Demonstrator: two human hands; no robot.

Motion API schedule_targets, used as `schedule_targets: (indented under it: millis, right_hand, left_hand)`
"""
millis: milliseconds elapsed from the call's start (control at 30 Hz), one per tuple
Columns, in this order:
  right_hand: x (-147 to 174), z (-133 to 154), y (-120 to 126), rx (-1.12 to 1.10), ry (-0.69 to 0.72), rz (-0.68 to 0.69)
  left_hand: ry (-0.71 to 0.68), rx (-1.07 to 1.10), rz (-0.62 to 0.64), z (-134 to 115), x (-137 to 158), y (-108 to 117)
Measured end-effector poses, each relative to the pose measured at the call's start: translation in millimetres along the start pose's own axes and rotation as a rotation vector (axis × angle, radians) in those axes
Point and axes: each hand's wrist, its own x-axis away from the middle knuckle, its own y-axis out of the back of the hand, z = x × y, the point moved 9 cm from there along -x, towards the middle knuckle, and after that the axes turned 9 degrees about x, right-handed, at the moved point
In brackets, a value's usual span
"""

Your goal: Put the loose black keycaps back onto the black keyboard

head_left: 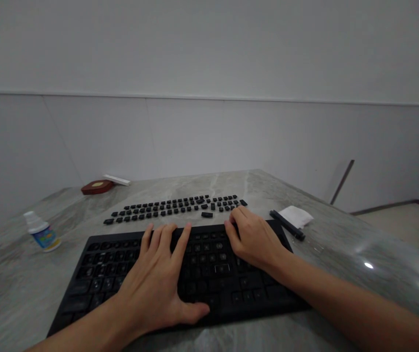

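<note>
A black keyboard (224, 298) lies on the marbled table, with bare key sockets showing in its upper rows and keys still seated lower down. Across it rests my left hand (161, 274), fingers spread, its fingertips reaching the far edge and its thumb over the near part. My right hand (253, 234) is closed, fingers curled and pinched together, at the keyboard's far right edge. Whatever those fingers hold, if anything, is hidden. Beyond the keyboard, loose black keycaps (174, 211) lie in several rows, with a longer keycap (207, 214) nearer to me.
At the left stands a small white bottle (44, 233) with a blue label. A reddish-brown case (97, 187) and a white strip (117, 180) lie near the wall. To the right are a black stick-like tool (287, 225) and a white tissue (297, 216).
</note>
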Motion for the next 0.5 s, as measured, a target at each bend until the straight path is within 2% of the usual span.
schedule_targets:
  millis: [267, 500]
  right_hand:
    - [-2.1, -2.9, -15.7, -0.001, -0.025, 0.073]
    - [0.0, -0.6, -54.2, -0.009, 0.022, 0.251]
  left_hand:
    - [0.079, 0.073, 0.051, 9.7, -1.3, -8.9]
    - [0.251, 0.212, 0.251, 23.4, 5.5, -32.5]
